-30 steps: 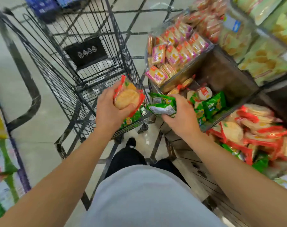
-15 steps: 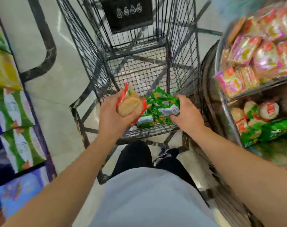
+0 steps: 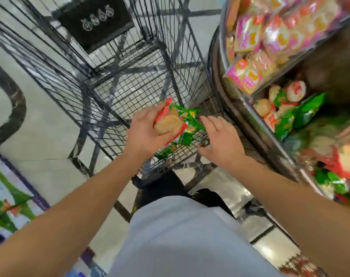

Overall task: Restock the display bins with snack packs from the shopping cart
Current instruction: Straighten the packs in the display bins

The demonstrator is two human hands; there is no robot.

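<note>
Head: red snack pack [image 3: 167,124] in left hand [image 3: 145,134]

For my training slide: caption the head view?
Left hand holds a red-wrapped snack pack while the open right hand reaches for green packs in the cart.

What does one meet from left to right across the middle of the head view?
Cart's wire side → left hand → red cracker pack → green packs → right hand → display bin rim

Shopping cart [image 3: 118,62] open above, wire walls round; display bins [image 3: 248,114] crowd its right side
</note>
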